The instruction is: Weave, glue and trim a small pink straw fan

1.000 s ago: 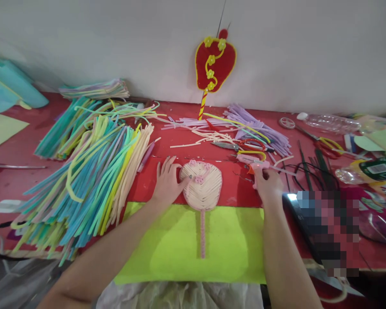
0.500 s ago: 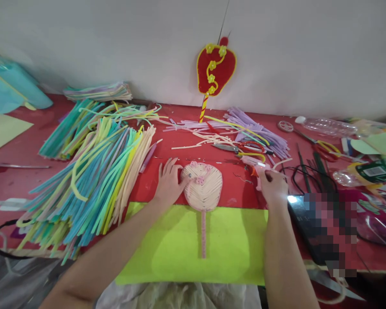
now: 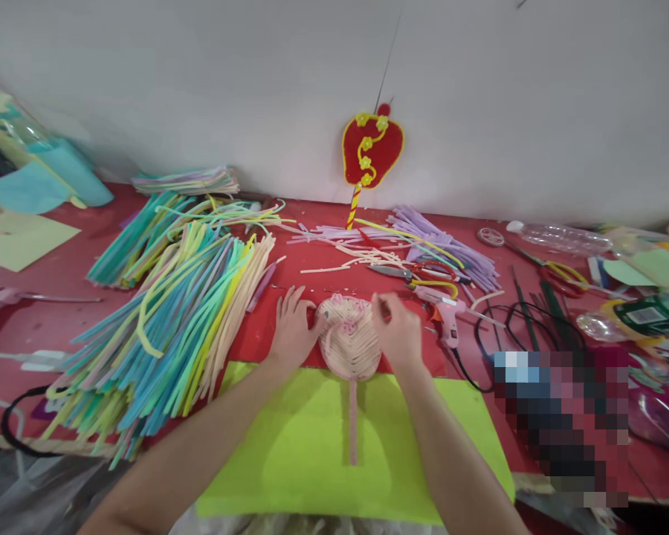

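A cream hand fan (image 3: pixel 352 349) made of fuzzy pipe cleaners, with small pink flowers and a pink handle, lies flat in front of me. My left hand (image 3: pixel 291 331) grips its left edge, thumb on the face and the other fingers spread. At the upper right rim is my right hand (image 3: pixel 398 331), fingers curled in a pinch; what they hold, if anything, is hidden. A pink glue gun (image 3: pixel 449 319) rests just right of that hand. Under the fan's handle is a yellow-green sheet (image 3: pixel 290 446).
Bundles of coloured pipe cleaners (image 3: pixel 167 327) spread over the left side. Purple pipe cleaners (image 3: pixel 440 245) and red-handled scissors (image 3: pixel 432 271) lie behind the fan. A finished red fan (image 3: pixel 372 152) stands against the wall. A clear bottle (image 3: pixel 563 236) lies at right, beyond black cables (image 3: pixel 527 308).
My right hand has let go of the glue gun and moved left to the fan's upper right edge. My left hand stays at the fan's left side. The view has tilted up slightly.
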Demonstrator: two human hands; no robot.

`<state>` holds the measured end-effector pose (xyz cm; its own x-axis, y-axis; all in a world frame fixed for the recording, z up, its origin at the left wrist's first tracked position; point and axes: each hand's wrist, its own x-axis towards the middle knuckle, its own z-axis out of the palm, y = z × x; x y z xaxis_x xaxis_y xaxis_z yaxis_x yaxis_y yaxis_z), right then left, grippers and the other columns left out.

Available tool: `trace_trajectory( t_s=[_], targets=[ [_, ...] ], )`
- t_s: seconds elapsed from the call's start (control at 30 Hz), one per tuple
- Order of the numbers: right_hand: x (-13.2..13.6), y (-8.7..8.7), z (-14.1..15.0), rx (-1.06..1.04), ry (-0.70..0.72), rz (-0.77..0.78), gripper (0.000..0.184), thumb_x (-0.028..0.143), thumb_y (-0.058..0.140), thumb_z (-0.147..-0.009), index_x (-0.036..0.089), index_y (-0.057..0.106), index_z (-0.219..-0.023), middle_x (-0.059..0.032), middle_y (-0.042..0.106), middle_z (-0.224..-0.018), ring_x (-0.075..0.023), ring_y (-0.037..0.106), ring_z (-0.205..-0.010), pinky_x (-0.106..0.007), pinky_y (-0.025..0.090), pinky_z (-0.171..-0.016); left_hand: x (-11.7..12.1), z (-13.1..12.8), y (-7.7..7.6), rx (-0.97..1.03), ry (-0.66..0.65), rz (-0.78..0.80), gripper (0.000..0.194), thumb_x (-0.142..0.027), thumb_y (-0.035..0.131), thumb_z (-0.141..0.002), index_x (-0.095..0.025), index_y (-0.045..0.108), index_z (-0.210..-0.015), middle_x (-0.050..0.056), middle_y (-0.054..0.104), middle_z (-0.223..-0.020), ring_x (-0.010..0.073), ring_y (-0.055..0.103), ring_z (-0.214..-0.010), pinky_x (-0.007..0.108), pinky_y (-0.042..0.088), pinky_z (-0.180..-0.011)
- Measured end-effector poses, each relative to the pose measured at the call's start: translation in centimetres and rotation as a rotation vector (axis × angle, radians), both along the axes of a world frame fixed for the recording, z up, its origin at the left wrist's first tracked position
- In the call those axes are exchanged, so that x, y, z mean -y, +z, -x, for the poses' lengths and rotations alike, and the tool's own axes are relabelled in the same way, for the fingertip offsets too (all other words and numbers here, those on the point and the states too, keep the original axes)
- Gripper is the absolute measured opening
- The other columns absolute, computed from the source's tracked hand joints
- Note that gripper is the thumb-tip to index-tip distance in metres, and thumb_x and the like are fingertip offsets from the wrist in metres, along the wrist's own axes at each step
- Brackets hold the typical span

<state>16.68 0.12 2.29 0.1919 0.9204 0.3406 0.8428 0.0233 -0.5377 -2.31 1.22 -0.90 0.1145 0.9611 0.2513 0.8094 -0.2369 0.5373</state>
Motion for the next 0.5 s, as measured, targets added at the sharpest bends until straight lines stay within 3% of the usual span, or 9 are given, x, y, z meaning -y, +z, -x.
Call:
trace_trajectory(
  t_s=[0.07,0.13,0.23,0.3,0.4,0.5],
  targets=[
    [0.0,-1.4,0.9,0.014,0.131,0.058,0.026,0.036,0.039,-0.085,0.02,0.059,-0.082,-0.0048,0.066,-0.072,-0.0167,0.059,-0.061,-0.025,0.039,-0.057,0.0,0.0,0.2,0.008,0.0,0.001,0.019,-0.033,0.049,-0.081,-0.016,0.053,-0.09,0.014,0.041,-0.133,0.0259,0.024,-0.132,0.051,0.02,-0.107],
    [0.0,-2.3,0.9,0.009,0.169,0.069,0.026,0.035,0.039,-0.086,0.02,0.059,-0.085,-0.0056,0.067,-0.075,-0.0181,0.061,-0.066,-0.026,0.039,-0.06,0.0,0.0,0.5,0.04,-0.009,0.003,0.018,-0.033,0.05,-0.081,-0.016,0.055,-0.087,0.013,0.042,-0.132,0.0255,0.025,-0.132,0.05,0.019,-0.108],
    [-0.1,-2.3,0.3,-0.02,0.149,0.082,0.027,0.036,0.039,-0.086,0.019,0.059,-0.083,-0.0055,0.067,-0.072,-0.0186,0.061,-0.064,-0.026,0.039,-0.06,0.0,-0.1,1.3,0.191,-0.007,0.03,0.014,-0.03,0.051,-0.079,-0.018,0.057,-0.082,0.009,0.049,-0.126,0.0239,0.031,-0.129,0.049,0.017,-0.108],
    [0.0,-1.9,-0.2,-0.056,0.14,0.087,0.028,0.038,0.04,-0.085,0.019,0.059,-0.081,-0.0051,0.067,-0.071,-0.0183,0.061,-0.063,-0.026,0.039,-0.059,0.1,-0.5,1.7,0.354,0.001,0.087,0.012,-0.028,0.05,-0.079,-0.019,0.057,-0.082,0.008,0.053,-0.12,0.0225,0.038,-0.123,0.046,0.023,-0.106],
    [0.1,-1.4,-0.5,-0.139,0.148,0.089,0.029,0.04,0.04,-0.085,0.019,0.059,-0.081,-0.0047,0.066,-0.07,-0.0175,0.06,-0.063,-0.026,0.041,-0.061,0.1,-1.3,1.9,0.615,0.002,0.284,0.018,-0.029,0.055,-0.074,-0.018,0.054,-0.088,0.006,0.062,-0.097,0.0204,0.057,-0.098,0.038,0.043,-0.088],
    [0.2,-1.1,-0.8,-0.26,0.144,0.059,0.028,0.04,0.04,-0.084,0.019,0.059,-0.081,-0.0044,0.066,-0.072,-0.0159,0.059,-0.063,-0.027,0.043,-0.064,-0.1,-2.2,1.7,0.86,0.017,0.526,0.03,-0.026,0.061,-0.067,-0.016,0.049,-0.093,0.002,0.063,-0.072,0.0165,0.061,-0.069,0.03,0.048,-0.065]
  ],
)
